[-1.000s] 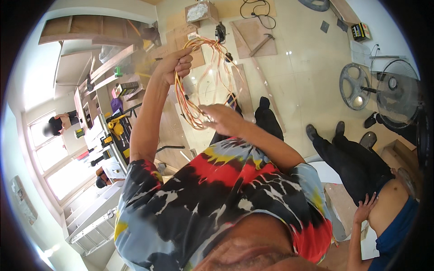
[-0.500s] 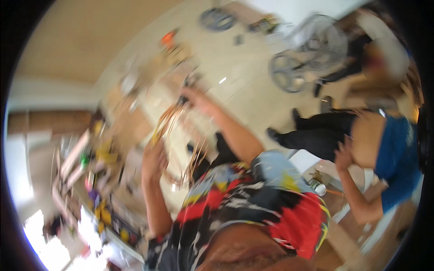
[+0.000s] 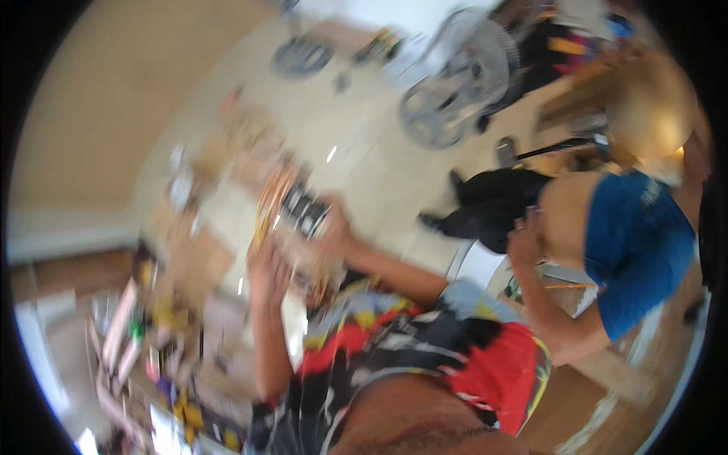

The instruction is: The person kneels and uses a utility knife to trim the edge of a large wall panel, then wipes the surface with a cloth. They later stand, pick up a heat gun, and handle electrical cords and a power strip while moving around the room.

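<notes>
My left hand (image 3: 268, 274) is closed around a bundle of thin copper-coloured wires (image 3: 267, 216). The strands loop up from its fingers toward a black-and-silver banded piece (image 3: 305, 210). That piece sits in my right hand (image 3: 336, 231), whose fingers wrap its near side. Motion smears the piece, so its exact kind is unclear, though it seems joined to the wires. More copper-coloured strands (image 3: 322, 288) hang below, close to my patterned shirt.
On the right a co-worker in a blue shirt (image 3: 637, 239) bends over, one hand (image 3: 525, 236) at the waist. A fan (image 3: 478, 64) stands on the tiled floor beyond. Cardboard (image 3: 199, 254) lies ahead left; a cluttered bench (image 3: 220, 394) is at lower left.
My right hand has come down and closer to my left, bringing the banded piece into fuller view. The wire loop is bunched higher between the hands. The whole view has shifted.
</notes>
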